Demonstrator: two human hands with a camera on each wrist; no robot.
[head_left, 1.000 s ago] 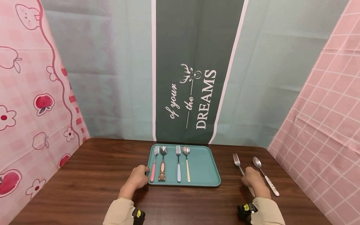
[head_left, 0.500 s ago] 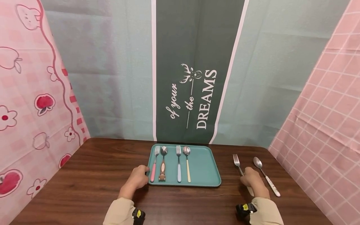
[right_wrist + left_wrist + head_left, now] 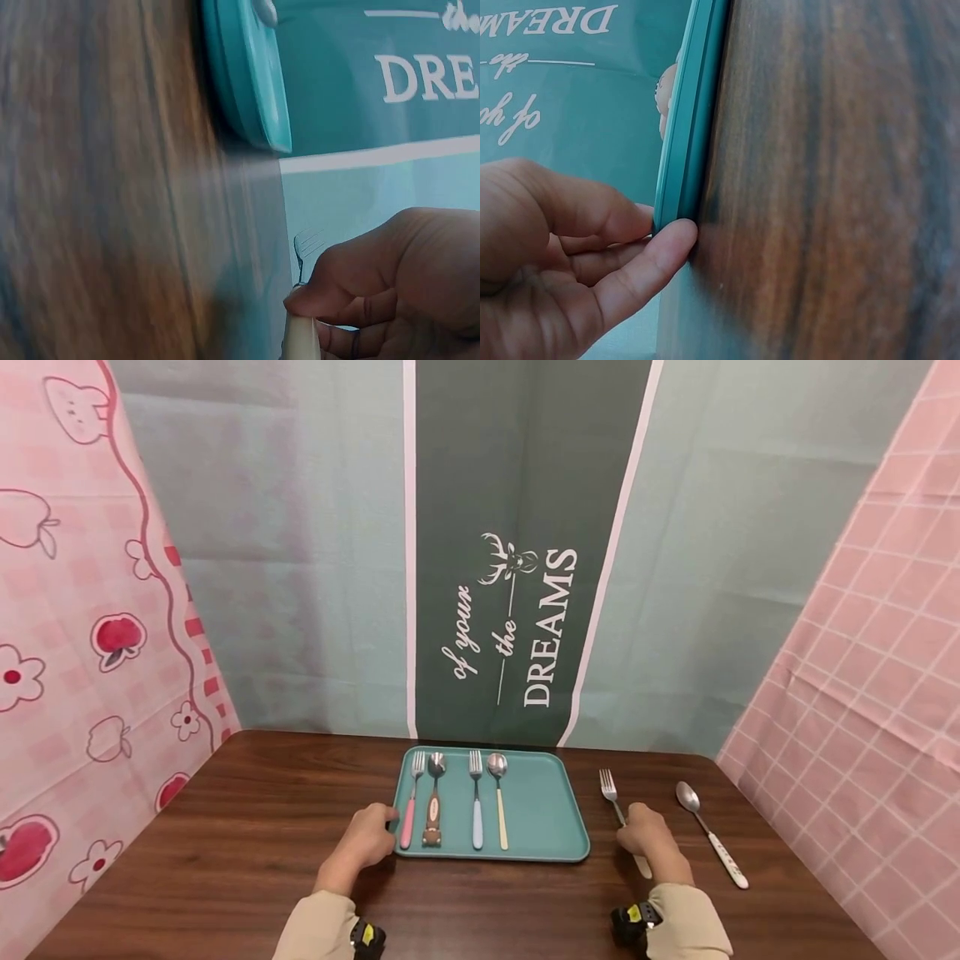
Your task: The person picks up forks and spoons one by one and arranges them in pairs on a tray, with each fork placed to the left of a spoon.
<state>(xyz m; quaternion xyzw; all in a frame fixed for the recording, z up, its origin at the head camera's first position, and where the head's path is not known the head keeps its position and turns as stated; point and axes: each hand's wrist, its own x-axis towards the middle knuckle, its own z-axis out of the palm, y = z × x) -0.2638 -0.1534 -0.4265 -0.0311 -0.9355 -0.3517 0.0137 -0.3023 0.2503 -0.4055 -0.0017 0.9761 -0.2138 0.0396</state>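
My left hand [image 3: 365,839] is at the left rim of the teal tray [image 3: 543,806]; in the left wrist view its thumb and fingers pinch the tray edge [image 3: 684,157]. On the tray lie a pink-handled fork [image 3: 408,810], a brown bear-handled spoon [image 3: 432,810], a blue-handled fork [image 3: 477,818] and a spoon with a pale yellow handle [image 3: 502,814]. To the right of the tray, my right hand [image 3: 651,839] pinches a fork [image 3: 610,789] by its cream handle [image 3: 301,337], tines pointing away from me. The fingers cover part of that handle.
A spoon with a patterned white handle [image 3: 726,860] lies on the brown wooden table [image 3: 225,852], right of my right hand. Behind the table hangs a grey-green cloth [image 3: 345,652] with lettering. Pink cloths stand at both sides.
My right hand has moved left toward the tray, carrying the cream-handled fork along. My left hand keeps its place at the tray rim.
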